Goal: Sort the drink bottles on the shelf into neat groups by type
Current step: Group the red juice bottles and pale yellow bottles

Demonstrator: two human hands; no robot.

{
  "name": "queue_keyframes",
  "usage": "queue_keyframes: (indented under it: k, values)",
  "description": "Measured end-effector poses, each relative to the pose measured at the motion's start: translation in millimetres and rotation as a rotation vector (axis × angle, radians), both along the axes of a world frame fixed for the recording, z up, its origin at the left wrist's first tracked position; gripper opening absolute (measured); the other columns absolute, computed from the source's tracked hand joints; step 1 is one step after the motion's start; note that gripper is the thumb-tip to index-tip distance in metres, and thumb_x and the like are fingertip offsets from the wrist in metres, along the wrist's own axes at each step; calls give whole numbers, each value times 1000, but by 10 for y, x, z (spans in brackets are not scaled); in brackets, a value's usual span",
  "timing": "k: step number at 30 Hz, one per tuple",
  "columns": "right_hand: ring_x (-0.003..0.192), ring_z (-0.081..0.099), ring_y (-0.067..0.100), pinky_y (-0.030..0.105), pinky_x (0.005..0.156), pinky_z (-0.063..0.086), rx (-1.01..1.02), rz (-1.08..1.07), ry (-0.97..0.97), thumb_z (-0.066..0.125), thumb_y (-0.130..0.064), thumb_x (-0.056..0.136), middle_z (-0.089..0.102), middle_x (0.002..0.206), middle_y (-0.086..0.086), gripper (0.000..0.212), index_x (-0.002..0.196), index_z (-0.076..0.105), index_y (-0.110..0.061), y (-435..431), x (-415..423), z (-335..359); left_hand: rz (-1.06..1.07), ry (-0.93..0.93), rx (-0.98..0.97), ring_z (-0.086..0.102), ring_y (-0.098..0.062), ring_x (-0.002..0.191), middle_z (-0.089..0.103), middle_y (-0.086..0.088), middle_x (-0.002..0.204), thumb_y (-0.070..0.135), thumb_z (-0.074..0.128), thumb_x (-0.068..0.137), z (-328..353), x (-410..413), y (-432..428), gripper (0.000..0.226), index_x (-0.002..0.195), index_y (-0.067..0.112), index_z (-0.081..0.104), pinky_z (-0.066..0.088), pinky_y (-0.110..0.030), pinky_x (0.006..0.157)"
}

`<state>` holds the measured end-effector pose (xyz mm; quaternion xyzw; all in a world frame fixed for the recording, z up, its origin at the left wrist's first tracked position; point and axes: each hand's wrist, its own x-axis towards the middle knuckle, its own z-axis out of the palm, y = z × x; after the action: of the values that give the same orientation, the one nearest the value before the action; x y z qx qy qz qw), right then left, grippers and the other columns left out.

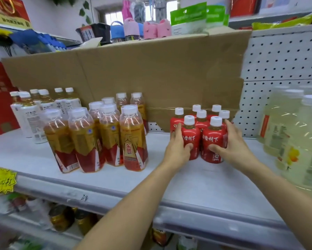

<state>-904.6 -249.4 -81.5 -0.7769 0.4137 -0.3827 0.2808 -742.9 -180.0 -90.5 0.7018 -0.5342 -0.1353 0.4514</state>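
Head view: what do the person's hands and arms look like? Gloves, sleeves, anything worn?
Left hand and right hand are bare, with no gloves. No rings show on the visible fingers, and there is no watch or bracelet at either wrist. The forearms are uncovered down to the frame edge; no sleeve is in view.

Short bottles (210,139) R of tall bottles (131,134)

Pale bottles (294,134) and lower-shelf cans (61,221) are blurred.

White shelf (205,186), gold-red bottles (97,138), red bottles (191,135), white-label bottles (30,116), pale bottles (295,141)
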Motion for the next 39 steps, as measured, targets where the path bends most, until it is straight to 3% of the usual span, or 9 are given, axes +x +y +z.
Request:
queue_keyframes:
  k: [5, 9, 14, 18, 22, 26, 29, 33, 39]
  values:
    - [140, 31, 27, 48, 117, 27, -45, -51, -8, 76, -19, 82, 27, 152, 9, 86, 151, 24, -24, 35, 35, 18, -50, 32, -25, 32, -20, 145, 26, 0, 159, 21, 62, 95, 41, -15, 157, 85, 157, 34, 5, 32, -45, 117]
    - [139, 28, 28, 45, 117, 24, -382, -106, -70, 70, -21, 85, 36, 148, 11, 69, 144, 36, -13, 304, 232, 216, -24, -101, -227, 38, -4, 135, 40, 7, 148, 26, 61, 97, 203, 43, 647, 66, 153, 27, 27, 36, -29, 113]
    - [132, 38, 11, 28, 110, 33, -416, 264, -141, 67, -25, 91, 40, 144, -4, 61, 145, 38, -22, 790, 673, 602, 175, -334, -501, 55, -7, 110, 58, 6, 116, 15, 60, 96, 562, 445, 1250, 27, 123, 19, 59, 50, -30, 95]
    - [119, 41, -6, 13, 96, 37, -303, 503, -38, 68, -40, 89, 32, 138, -18, 75, 148, 22, -40, 981, 1122, 781, 323, -411, -549, 55, -4, 97, 57, 8, 107, 15, 59, 97, 1028, 988, 1525, 18, 111, 26, 59, 49, -19, 85]
    - [130, 45, 16, 40, 106, 43, -296, 517, 169, 70, -50, 83, 32, 152, -2, 85, 148, 15, -47, 939, 1540, 810, 197, -586, -157, 52, -9, 111, 56, 2, 123, 29, 64, 94, 1441, 1554, 1464, 38, 131, 26, 57, 41, -23, 93]
    - [110, 62, 21, 45, 91, 55, -257, 474, 219, 74, -42, 79, 56, 134, -1, 78, 136, 22, -51, 828, 1710, 801, -88, -873, 373, 48, -13, 122, 50, 9, 132, 45, 78, 79, 1575, 1868, 1162, 62, 135, 40, 52, 40, -29, 95]
    - [110, 62, 21, 45, 90, 56, -253, 404, 213, 76, -36, 80, 57, 132, 1, 76, 133, 23, -50, 737, 1746, 784, -195, -922, 453, 61, -19, 106, 57, 9, 115, 50, 84, 69, 1699, 1958, 911, 53, 117, 42, 62, 53, -40, 90]
    - [105, 64, 21, 44, 88, 57, -241, 275, 187, 77, -35, 79, 55, 130, 3, 78, 134, 23, -49, 616, 1764, 751, -337, -1026, 468, 63, -19, 97, 55, 12, 103, 51, 86, 66, 1790, 1971, 554, 54, 113, 38, 62, 55, -40, 83]
    - [104, 63, 22, 44, 86, 58, -222, 215, 207, 77, -32, 80, 54, 127, 3, 79, 133, 22, -50, 525, 1800, 734, -322, -1116, 493, 59, -19, 100, 56, 5, 113, 36, 85, 74, 1860, 2095, 26, 50, 118, 31, 63, 54, -39, 83]
